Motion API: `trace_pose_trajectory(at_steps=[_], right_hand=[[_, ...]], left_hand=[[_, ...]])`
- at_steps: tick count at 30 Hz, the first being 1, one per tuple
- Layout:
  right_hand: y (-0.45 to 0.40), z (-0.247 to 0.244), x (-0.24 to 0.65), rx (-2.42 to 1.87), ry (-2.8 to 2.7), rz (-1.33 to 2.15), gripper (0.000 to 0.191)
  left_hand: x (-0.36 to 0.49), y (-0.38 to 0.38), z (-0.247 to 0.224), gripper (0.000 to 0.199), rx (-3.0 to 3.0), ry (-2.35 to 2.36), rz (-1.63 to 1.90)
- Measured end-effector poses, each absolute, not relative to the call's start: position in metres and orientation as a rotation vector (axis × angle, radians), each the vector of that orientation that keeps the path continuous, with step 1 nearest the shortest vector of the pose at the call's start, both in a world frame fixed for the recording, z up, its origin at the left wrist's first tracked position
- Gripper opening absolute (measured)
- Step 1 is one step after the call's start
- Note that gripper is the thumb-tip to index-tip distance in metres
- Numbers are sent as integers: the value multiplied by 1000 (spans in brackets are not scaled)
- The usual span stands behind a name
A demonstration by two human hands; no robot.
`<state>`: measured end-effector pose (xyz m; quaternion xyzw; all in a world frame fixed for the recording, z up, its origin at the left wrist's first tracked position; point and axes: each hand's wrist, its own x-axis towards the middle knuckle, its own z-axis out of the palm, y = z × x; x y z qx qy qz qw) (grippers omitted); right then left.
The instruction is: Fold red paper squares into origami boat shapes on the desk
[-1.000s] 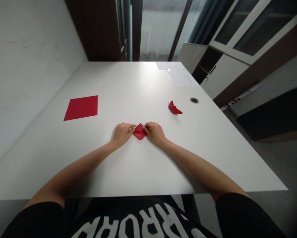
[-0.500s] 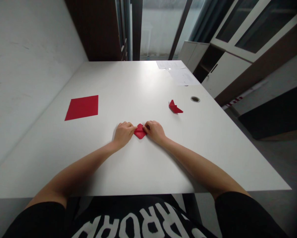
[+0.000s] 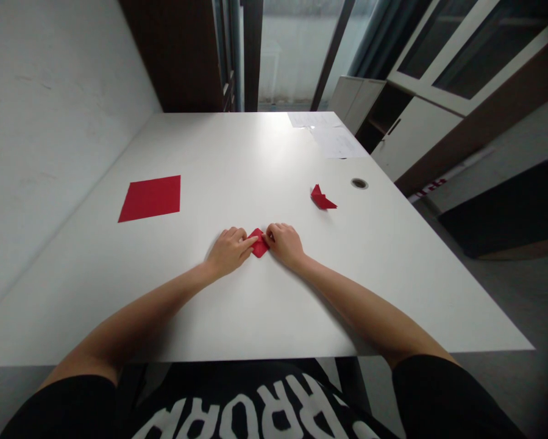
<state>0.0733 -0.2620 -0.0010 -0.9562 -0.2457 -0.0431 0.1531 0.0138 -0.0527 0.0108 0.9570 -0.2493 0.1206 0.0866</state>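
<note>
A white table (image 3: 237, 152) fills the middle of the frame, with white papers (image 3: 328, 137) at its far edge, a red square (image 3: 150, 198) at left and a small red fold (image 3: 322, 198) at right. A folded red paper (image 3: 259, 242) lies at lower centre. The left hand (image 3: 228, 251), fingers extended, and the curled right hand (image 3: 285, 245) touch it from either side; whether either grips, I cannot tell. This looks like creasing a fold; another fold would call for freeing the paper.

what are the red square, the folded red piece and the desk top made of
The red square looks like thin paper, matte with crisp edges. The folded piece seems the same, holding sharp creases. The desk top looks like white laminate, smooth with a soft glare, though painted board is possible.
</note>
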Motion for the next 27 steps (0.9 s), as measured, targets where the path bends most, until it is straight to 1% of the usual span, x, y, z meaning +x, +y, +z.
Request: trace_pose_trajectory(at_steps=[2, 9, 14, 18, 22, 27], right_hand=[[-262, -1, 73, -2743, -706, -131, 17], [-264, -2, 74, -2737, -684, -160, 20], [-264, -2, 73, -2739, -687, -165, 20], [-264, -1, 73, -2753, -680, -170, 20], [-266, -1, 72, -2774, -677, -194, 25], [-270, 0, 70, -2810, -683, -190, 27]], left_hand=[[13, -52, 13, 34, 2874, -797, 319], [12, -52, 17, 40, 2909, -820, 206], [12, -50, 12, 42, 2853, -855, 216], [10, -46, 6, 51, 2827, -925, 140], [7, -41, 3, 60, 2837, -923, 17], [5, -35, 4, 65, 2845, -900, -41]])
